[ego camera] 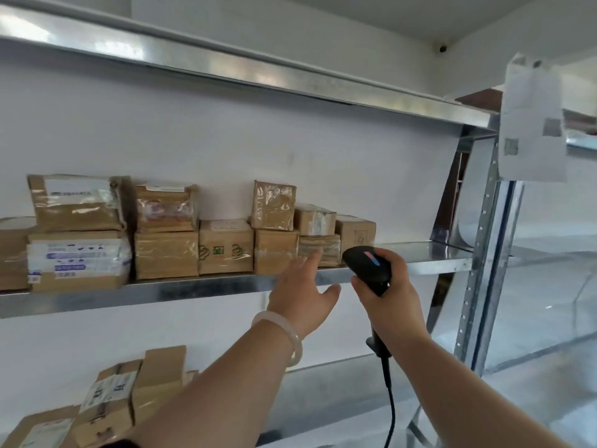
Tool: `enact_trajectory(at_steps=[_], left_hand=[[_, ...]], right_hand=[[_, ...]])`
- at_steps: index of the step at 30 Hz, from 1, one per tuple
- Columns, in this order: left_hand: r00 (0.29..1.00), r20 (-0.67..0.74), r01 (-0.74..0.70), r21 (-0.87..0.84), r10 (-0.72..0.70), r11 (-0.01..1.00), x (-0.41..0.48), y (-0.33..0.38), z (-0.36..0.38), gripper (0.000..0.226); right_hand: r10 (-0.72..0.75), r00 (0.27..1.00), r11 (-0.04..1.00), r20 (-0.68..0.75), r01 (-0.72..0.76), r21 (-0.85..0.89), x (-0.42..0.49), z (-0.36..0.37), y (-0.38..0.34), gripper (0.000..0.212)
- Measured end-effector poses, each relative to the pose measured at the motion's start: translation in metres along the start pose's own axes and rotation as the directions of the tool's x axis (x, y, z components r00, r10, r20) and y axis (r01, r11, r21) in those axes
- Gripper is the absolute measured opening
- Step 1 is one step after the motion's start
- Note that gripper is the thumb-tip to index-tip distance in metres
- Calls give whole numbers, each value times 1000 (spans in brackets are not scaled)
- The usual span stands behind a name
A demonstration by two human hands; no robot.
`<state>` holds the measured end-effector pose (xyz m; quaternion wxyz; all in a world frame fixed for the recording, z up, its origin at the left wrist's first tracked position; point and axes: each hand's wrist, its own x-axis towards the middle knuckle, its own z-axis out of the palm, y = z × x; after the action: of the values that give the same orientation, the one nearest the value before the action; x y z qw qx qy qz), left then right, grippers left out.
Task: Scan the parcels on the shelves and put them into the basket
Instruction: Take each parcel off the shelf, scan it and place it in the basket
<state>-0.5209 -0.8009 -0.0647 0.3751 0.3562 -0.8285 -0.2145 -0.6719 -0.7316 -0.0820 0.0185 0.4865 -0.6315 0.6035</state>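
Note:
Several brown cardboard parcels (226, 247) stand stacked in a row on the middle metal shelf (193, 289). My left hand (300, 292) reaches up with straight fingers toward the small parcels (319, 250) at the row's right end, fingertips just in front of them and holding nothing. My right hand (391, 295) grips a black corded barcode scanner (368, 266), its head raised level with the shelf edge beside the rightmost parcel (355, 232). No basket is in view.
More parcels (109, 399) lie on the lower shelf at bottom left. An upper shelf (290, 82) runs overhead. A perforated metal upright (478, 270) stands on the right with a white paper sheet (533, 124) hanging near its top. The scanner cable (391, 405) hangs down.

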Motion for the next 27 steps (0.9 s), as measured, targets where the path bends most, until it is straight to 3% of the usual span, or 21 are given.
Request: enact_trajectory(at_steps=[8, 15, 22, 27], left_hand=[[989, -142, 35, -27, -38, 999, 72, 56, 76, 61], [961, -213, 183, 4, -178, 983, 119, 67, 101, 56], [929, -260, 293, 76, -265, 953, 153, 55, 115, 80], [908, -298, 351, 155, -295, 923, 166, 45, 119, 81]], right_hand=[[-50, 994, 998, 102, 46, 40, 86, -56, 57, 48], [-58, 987, 996, 153, 48, 69, 146, -60, 74, 47], [-74, 979, 978, 189, 34, 207, 189, -30, 90, 45], [-87, 977, 953, 196, 24, 303, 212, -8, 99, 48]])
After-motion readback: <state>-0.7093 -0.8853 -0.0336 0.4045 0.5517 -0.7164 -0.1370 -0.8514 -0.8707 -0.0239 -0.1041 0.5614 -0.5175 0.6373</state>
